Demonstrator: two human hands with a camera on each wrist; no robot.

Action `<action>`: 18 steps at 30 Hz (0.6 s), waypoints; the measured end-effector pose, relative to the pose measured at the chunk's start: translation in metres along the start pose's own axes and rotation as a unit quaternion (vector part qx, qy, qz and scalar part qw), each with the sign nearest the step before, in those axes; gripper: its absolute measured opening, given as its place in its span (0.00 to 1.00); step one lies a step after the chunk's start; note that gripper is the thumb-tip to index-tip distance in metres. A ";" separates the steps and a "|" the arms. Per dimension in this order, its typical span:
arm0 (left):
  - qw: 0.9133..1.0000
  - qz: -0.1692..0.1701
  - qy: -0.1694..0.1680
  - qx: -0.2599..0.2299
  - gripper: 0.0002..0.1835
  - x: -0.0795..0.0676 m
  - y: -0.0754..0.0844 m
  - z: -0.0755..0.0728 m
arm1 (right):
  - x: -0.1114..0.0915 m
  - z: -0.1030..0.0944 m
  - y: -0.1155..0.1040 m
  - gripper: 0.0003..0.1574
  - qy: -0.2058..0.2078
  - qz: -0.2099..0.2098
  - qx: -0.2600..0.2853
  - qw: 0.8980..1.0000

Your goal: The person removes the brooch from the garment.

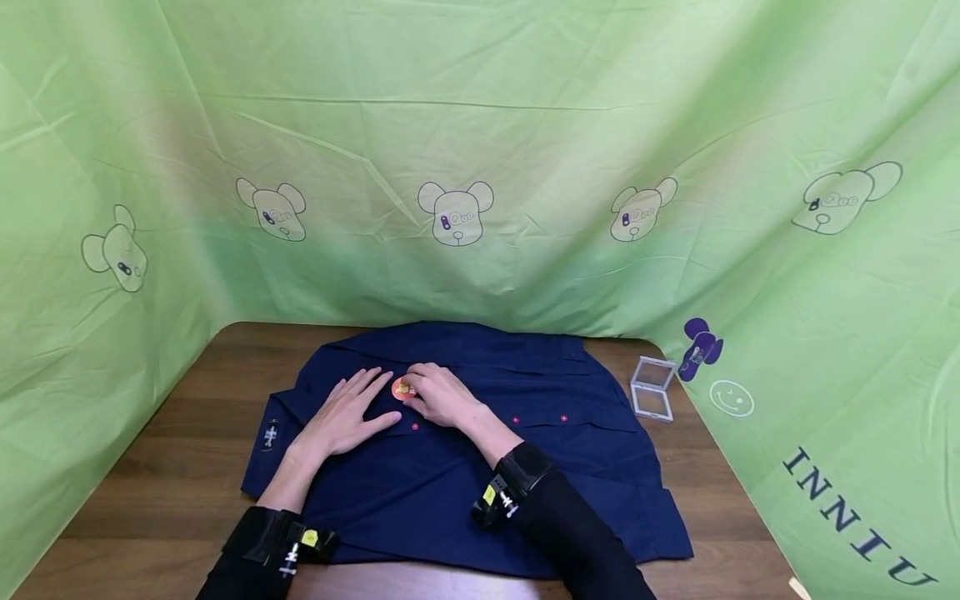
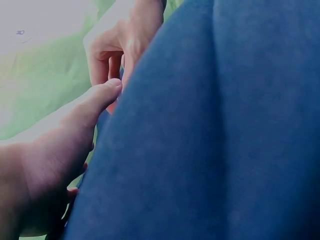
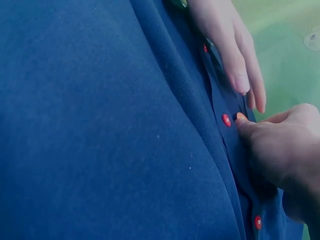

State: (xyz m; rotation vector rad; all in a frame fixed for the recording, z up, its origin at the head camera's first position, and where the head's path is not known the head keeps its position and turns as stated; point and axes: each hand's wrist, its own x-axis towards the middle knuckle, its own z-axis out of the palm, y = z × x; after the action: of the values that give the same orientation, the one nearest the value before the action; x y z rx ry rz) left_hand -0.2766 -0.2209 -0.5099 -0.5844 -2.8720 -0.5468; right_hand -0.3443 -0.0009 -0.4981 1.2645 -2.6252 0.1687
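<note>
A navy button-up shirt (image 1: 480, 492) lies spread on the table, its collar toward the left. On its front is a round orange badge (image 1: 400, 389) with a small yellow picture. My right hand (image 1: 444, 397) holds the badge at its right side, fingers bent and thumb against it; the right wrist view shows the thumb on the orange edge (image 3: 241, 116). To the left of the badge, my left hand (image 1: 345, 421) rests on the shirt with fingers straight and spread. A red button (image 1: 415, 427) sits just below the badge.
An open clear square case (image 1: 652, 389) stands at the table's right edge, beside the shirt. More red buttons (image 1: 564, 418) run along the shirt front. Green printed cloth (image 1: 465, 283) hangs round the back and sides of the wooden table (image 1: 172, 467).
</note>
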 end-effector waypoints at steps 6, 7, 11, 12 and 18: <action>1.000 0.000 0.004 -0.004 0.46 -0.001 0.000 0.001 | 0.000 -0.001 -0.001 0.21 0.007 -0.003 0.000 1.000; 1.000 0.001 0.004 -0.005 0.46 -0.001 0.000 0.001 | 0.000 -0.001 -0.001 0.20 0.007 -0.003 0.001 1.000; 1.000 0.002 0.002 -0.013 0.46 0.000 0.000 0.001 | 0.000 0.000 0.000 0.19 0.020 -0.008 0.009 1.000; 1.000 0.003 0.002 -0.018 0.45 0.000 0.000 0.000 | 0.000 0.000 0.001 0.19 0.023 -0.009 0.015 1.000; 0.998 0.021 0.008 -0.065 0.43 0.004 -0.001 -0.005 | 0.001 -0.001 0.002 0.19 0.046 -0.003 0.058 0.997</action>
State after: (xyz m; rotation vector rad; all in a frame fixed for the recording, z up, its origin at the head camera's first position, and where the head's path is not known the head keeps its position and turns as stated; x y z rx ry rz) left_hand -0.2800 -0.2227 -0.5048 -0.6540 -2.8184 -0.7312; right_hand -0.3465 0.0002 -0.4970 1.2674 -2.5666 0.3731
